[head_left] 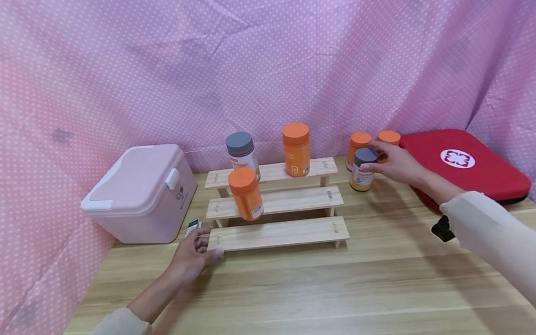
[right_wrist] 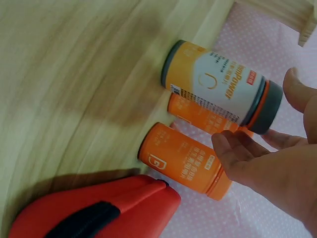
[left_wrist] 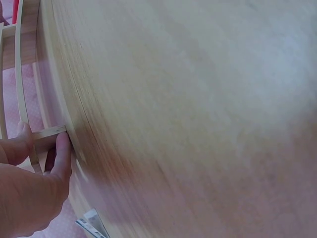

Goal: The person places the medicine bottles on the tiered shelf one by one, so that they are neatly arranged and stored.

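A three-tier wooden display rack point(head_left: 277, 234) stands mid-table. My left hand point(head_left: 192, 256) grips the left end of its lowest step, with a fingertip against the leg in the left wrist view. On the rack are a grey-lidded bottle point(head_left: 242, 151) and an orange bottle point(head_left: 297, 152) on the top step, and another orange bottle point(head_left: 245, 195) on the middle step. To the right, my right hand point(head_left: 395, 161) is around the grey lid of a yellow-and-white bottle point(right_wrist: 213, 82). Thumb and fingers are spread, with a gap visible between thumb and lid in the right wrist view.
Two orange bottles point(right_wrist: 181, 161) stand behind the right hand. A red zip case point(head_left: 473, 166) with a white emblem lies at the right. At the left stands a pale pink lidded box point(head_left: 139, 192), and a small packet point(head_left: 193, 226) lies near the rack. Pink dotted cloth point(head_left: 260, 59) hangs behind.
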A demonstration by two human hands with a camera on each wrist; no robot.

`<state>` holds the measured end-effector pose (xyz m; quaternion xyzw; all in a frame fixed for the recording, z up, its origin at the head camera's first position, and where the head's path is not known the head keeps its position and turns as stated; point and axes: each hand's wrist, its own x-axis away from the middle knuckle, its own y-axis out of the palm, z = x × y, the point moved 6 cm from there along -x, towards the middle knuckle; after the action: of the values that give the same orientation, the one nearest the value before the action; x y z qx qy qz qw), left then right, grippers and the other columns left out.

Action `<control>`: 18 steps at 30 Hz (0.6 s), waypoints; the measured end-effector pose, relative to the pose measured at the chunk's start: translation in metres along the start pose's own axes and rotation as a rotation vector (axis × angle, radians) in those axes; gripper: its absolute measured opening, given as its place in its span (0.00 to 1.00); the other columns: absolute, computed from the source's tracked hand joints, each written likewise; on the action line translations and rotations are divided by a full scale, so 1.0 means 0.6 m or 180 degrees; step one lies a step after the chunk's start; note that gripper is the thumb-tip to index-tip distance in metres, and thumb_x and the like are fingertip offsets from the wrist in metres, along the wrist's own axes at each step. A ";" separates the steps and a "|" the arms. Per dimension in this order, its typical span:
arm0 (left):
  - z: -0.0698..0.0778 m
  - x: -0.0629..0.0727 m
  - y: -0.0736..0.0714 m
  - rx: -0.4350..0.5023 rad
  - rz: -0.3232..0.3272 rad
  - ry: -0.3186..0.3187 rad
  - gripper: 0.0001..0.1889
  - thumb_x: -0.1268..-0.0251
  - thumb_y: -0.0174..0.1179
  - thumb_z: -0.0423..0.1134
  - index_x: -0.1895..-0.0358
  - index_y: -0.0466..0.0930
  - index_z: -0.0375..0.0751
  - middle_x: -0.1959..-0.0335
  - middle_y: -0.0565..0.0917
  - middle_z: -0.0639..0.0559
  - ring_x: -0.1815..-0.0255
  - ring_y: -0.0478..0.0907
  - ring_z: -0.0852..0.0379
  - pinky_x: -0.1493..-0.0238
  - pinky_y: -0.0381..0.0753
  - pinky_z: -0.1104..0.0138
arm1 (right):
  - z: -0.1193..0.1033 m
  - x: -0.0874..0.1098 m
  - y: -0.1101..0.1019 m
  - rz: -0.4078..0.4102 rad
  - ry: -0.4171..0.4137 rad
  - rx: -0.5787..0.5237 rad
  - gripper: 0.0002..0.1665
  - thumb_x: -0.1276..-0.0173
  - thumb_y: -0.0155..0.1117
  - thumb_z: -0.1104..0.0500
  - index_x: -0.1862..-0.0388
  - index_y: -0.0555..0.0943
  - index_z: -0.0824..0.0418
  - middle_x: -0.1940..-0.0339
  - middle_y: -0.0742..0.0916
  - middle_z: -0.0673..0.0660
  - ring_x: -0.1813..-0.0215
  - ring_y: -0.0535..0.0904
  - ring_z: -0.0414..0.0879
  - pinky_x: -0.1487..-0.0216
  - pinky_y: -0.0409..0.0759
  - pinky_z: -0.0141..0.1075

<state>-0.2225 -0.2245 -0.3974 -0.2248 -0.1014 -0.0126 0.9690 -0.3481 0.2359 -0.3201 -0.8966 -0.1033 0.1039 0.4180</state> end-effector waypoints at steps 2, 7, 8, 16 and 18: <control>0.000 0.000 0.000 -0.0017 0.0003 -0.0016 0.34 0.42 0.67 0.31 0.33 0.60 0.34 0.50 0.80 0.38 0.59 0.80 0.54 0.63 0.79 0.68 | 0.000 -0.001 0.003 0.0007 -0.0003 0.0034 0.43 0.35 0.67 0.51 0.29 0.61 0.67 0.37 0.73 0.71 0.38 0.69 0.65 0.39 0.67 0.60; 0.001 0.000 -0.001 -0.0065 0.0015 -0.0036 0.34 0.42 0.67 0.31 0.33 0.61 0.34 0.49 0.80 0.39 0.55 0.79 0.54 0.61 0.78 0.69 | 0.005 -0.004 0.007 0.0116 -0.0039 -0.0007 0.38 0.34 0.67 0.55 0.33 0.64 0.70 0.41 0.75 0.72 0.41 0.71 0.66 0.40 0.69 0.59; 0.001 0.000 -0.001 -0.0054 0.0014 -0.0034 0.34 0.42 0.67 0.31 0.33 0.61 0.34 0.49 0.80 0.39 0.56 0.79 0.54 0.61 0.78 0.69 | 0.007 -0.005 0.008 0.0144 -0.0058 -0.0018 0.36 0.34 0.67 0.56 0.34 0.64 0.70 0.42 0.76 0.72 0.42 0.72 0.66 0.41 0.70 0.59; 0.001 -0.001 -0.001 -0.0030 -0.0008 0.0020 0.34 0.42 0.67 0.30 0.33 0.60 0.33 0.51 0.80 0.39 0.60 0.78 0.56 0.65 0.78 0.70 | 0.020 -0.008 0.019 0.0196 -0.0027 -0.0100 0.35 0.35 0.67 0.62 0.34 0.62 0.69 0.41 0.74 0.72 0.41 0.70 0.67 0.41 0.69 0.60; 0.001 -0.001 -0.001 -0.0016 -0.0012 0.0021 0.34 0.42 0.67 0.30 0.33 0.60 0.33 0.51 0.81 0.39 0.60 0.79 0.55 0.64 0.78 0.71 | 0.019 -0.009 0.019 0.0209 -0.0030 -0.0114 0.35 0.35 0.66 0.62 0.34 0.62 0.68 0.41 0.74 0.72 0.41 0.70 0.67 0.41 0.69 0.60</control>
<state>-0.2233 -0.2250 -0.3967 -0.2269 -0.0985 -0.0153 0.9688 -0.3552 0.2355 -0.3358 -0.9063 -0.0776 0.1200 0.3977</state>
